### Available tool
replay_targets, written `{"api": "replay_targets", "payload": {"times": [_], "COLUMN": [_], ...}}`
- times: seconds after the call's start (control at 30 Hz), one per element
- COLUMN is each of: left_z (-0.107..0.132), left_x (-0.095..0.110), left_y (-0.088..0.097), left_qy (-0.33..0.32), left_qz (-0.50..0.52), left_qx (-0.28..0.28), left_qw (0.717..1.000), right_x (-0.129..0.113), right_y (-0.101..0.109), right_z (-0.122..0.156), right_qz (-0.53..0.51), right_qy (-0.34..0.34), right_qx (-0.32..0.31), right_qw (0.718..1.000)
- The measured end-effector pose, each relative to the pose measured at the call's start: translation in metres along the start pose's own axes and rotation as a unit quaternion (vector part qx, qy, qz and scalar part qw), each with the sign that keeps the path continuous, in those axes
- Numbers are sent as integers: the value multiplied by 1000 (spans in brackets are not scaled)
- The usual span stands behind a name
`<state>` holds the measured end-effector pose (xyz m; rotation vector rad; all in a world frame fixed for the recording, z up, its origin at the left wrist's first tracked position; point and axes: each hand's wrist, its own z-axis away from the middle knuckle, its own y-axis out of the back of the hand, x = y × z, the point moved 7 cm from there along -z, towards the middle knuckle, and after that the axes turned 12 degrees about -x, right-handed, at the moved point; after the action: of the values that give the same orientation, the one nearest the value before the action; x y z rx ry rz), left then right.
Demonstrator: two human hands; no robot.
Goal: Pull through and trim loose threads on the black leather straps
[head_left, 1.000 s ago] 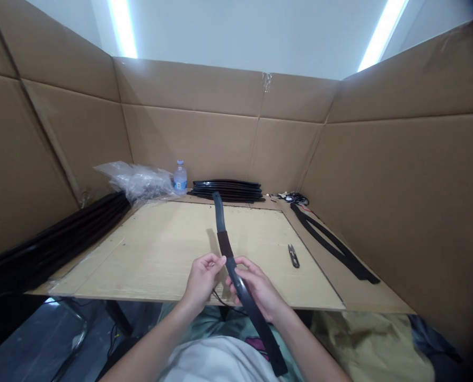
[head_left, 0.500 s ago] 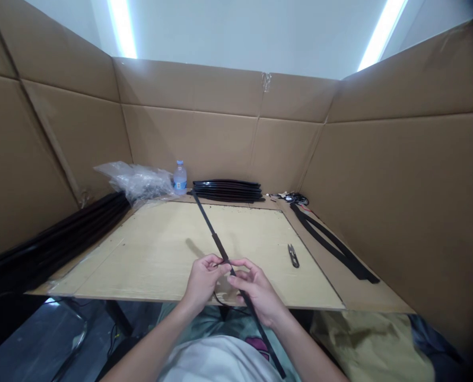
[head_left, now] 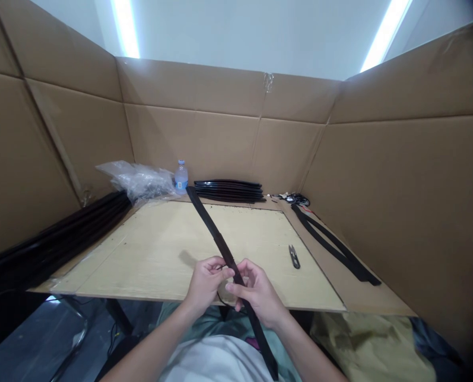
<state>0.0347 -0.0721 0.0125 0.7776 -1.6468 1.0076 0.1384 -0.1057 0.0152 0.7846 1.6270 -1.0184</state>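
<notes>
A long black strip (head_left: 207,219) runs slantwise over the board, from near the bottle down past my lap. Around its middle sits a slightly browner sleeve-like section (head_left: 225,251). My left hand (head_left: 208,281) pinches the strip's left edge just below that section, thumb and fingers pressed together. From the other side my right hand (head_left: 258,292) grips the strip, thumb across its face. A thin dark cord (head_left: 221,298) hangs below my left fingers; where it ends at the strip is hidden. Thread snips (head_left: 294,257) lie on the board to the right of my hands.
Black strips are stacked at the back (head_left: 228,191) and piled at the left (head_left: 61,236). Two more strips (head_left: 340,249) lie on the right. A water bottle (head_left: 181,178), clear plastic bags (head_left: 141,180) and a dark tangle (head_left: 296,199) line the back. Cardboard walls (head_left: 220,138) enclose the table.
The strip has turned about its length, so its broad face now shows rather than its narrow edge. Both hands stay in nearly the same place on it.
</notes>
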Motion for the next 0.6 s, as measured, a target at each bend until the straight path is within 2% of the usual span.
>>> {"api": "replay_targets", "payload": {"times": [0.13,0.2,0.47,0.6], "left_z": [1,2,4,5], "left_x": [1,0,1,2], "left_y": [-11,-15,-10,-9], "left_qy": [3,16,13,9], "left_qz": [42,54,42,37], "left_qx": [-83,-105,-20,-1], "left_qw": [996,993,999,999], "right_x": [-1,-1,-3,-5], "right_y": [-4,-6,-3,-1], "right_z": [2,2,0,1], "right_qz": [0,-9,3,33], "right_qy": [-13,-23,-14,-6], "right_qx": [-24,-42,-31,-13], "right_qw": [1000,999,999,999]}}
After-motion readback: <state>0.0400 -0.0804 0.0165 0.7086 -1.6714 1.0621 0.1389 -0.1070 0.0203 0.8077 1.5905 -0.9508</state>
